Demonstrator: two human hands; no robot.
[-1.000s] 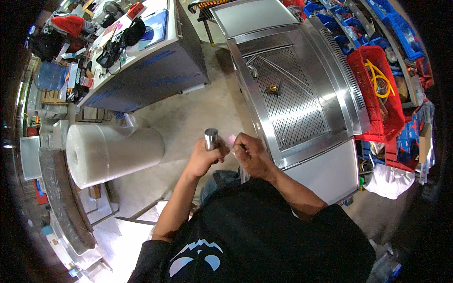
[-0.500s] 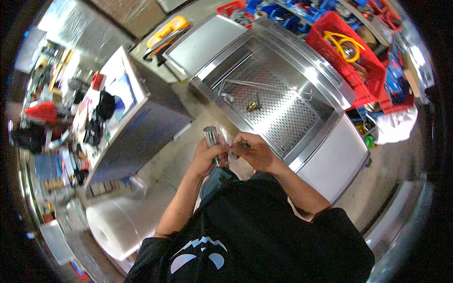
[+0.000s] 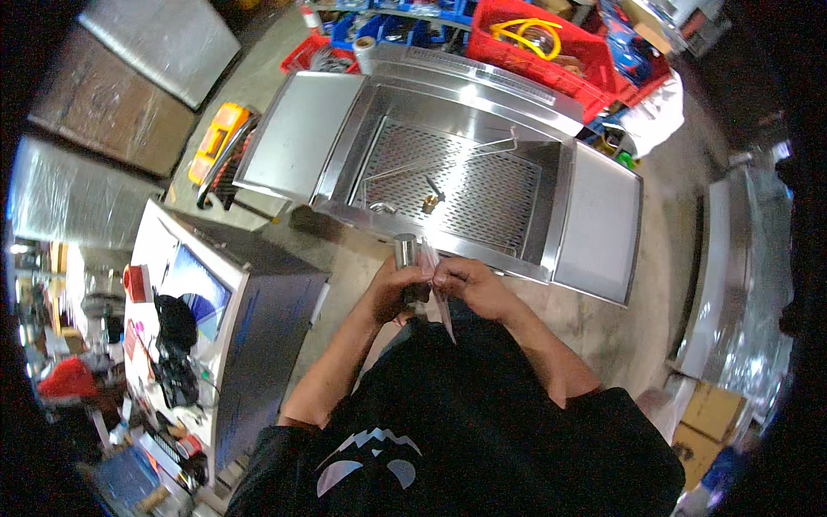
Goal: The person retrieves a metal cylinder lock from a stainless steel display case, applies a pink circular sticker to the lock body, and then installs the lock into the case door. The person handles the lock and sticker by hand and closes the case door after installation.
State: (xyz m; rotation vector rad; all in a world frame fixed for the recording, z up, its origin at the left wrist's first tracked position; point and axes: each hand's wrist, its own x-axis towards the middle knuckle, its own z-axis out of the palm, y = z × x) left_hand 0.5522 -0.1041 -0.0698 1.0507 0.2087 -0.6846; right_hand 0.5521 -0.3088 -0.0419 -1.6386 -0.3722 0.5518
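Steel tube [image 3: 405, 248]: upright in L hand [image 3: 394, 289], top end sticking up past the grip.
L hand: closed round tube's lower part; thumb tip at the clear bag [image 3: 444, 317], can't tell if pressing on it.
R hand [image 3: 465, 283]: pinching bag btwn thumb & fingers, right beside L hand.
Clear bag: btwn the 2 hands, just R of tube; upper part up, narrow tail hanging below the fingers. Contents, if any, too blurred to tell.
Just changed: over last 0.5 s view swung round; steel unit [image 3: 345, 159] now lies squarely ahead, was angled off to R. White worktop [image 3: 155, 233] now lower L. Bag's tail hangs in plainer sight.
Meaning for work: my read, both items stayed in hand thru the turn, neither set down; R hand busy w/ bag only, L hand steadying tube.
Unit: holed plate [image 3: 495, 177] inside, 1 brass fitting [image 3: 430, 204] on it; 2 pale panels [image 3: 596, 224], 1 each end.
Behind unit: red crate [image 3: 517, 67] w/ yellow hose [image 3: 558, 43].
Worktop: blue folder [image 3: 200, 289], black bundle [image 3: 177, 320] beside it.
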